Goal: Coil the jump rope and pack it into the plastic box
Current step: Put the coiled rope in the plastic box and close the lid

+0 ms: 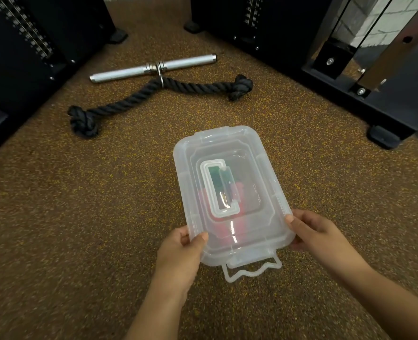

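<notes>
A translucent plastic box (pixel 259 173) with its lid on sits in the middle of the view, above the speckled floor. Through the lid I make out blurred red and green shapes (pixel 224 185), likely the jump rope inside. A flat carry handle (pixel 217 190) lies folded on the lid, and a latch (pixel 252 269) hangs loose at the near end. My left hand (pixel 181 253) grips the near left corner, thumb on the lid. My right hand (pixel 312 231) holds the near right corner, thumb on the lid's edge.
A thick black knotted rope (pixel 154 95) and a silver metal bar (pixel 154 67) lie on the brown speckled floor (pixel 68 217) beyond the box. Black gym machine frames stand at the far left (pixel 26 50) and far right (pixel 350 57).
</notes>
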`<state>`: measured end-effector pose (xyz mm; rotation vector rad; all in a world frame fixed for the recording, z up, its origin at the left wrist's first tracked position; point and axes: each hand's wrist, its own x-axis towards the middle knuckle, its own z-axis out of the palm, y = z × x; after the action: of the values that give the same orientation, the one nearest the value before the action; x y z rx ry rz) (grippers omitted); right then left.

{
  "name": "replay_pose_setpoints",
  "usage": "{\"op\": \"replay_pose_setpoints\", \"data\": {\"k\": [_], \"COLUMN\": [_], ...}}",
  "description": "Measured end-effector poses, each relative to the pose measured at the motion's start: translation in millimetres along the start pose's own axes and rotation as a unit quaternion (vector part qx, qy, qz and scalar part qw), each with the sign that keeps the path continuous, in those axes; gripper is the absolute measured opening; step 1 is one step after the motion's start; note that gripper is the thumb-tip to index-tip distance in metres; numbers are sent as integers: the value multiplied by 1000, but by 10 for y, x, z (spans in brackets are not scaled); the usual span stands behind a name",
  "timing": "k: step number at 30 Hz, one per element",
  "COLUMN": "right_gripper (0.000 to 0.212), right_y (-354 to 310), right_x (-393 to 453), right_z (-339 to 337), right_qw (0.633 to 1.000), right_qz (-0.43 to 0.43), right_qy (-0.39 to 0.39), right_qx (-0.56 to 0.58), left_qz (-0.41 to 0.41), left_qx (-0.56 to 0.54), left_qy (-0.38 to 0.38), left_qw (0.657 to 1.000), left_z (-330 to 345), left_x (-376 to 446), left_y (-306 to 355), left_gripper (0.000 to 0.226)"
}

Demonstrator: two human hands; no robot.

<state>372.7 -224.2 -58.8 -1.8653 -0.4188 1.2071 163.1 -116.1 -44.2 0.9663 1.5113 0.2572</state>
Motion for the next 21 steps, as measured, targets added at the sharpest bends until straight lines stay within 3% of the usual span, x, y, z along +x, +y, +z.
{"op": "replay_pose_setpoints", "data": {"k": [7, 10, 13, 15, 17, 21], "right_gripper": [20, 20, 27, 34, 40, 45], "right_y": [-25, -14, 43, 84, 121, 181], "right_x": [17, -26, -96, -137, -166, -239], "right_z": [-20, 22, 66, 77, 87, 174], "right_qw": [999, 999, 998, 996, 993, 979], "right_qz": [23, 18, 32, 52, 78, 144], "right_qy": [-23, 2, 26, 21, 1, -63], "right_qx": [8, 27, 50, 66, 86, 131], "left_qz": [3, 85, 281, 374, 409, 379], "left_qx": [-40, 56, 239, 332, 408, 536], "left_qy": [9, 75, 134, 75, 11, -16], "left_qw": [999, 992, 920, 863, 816, 754], "left_z": [-16, 102, 199, 235, 247, 264], "left_x": [42, -35, -173, -189, -169, -123], "left_y": [-43, -33, -64, -197, -377, -531], "left_gripper": [36, 56, 65, 58, 62, 118]}}
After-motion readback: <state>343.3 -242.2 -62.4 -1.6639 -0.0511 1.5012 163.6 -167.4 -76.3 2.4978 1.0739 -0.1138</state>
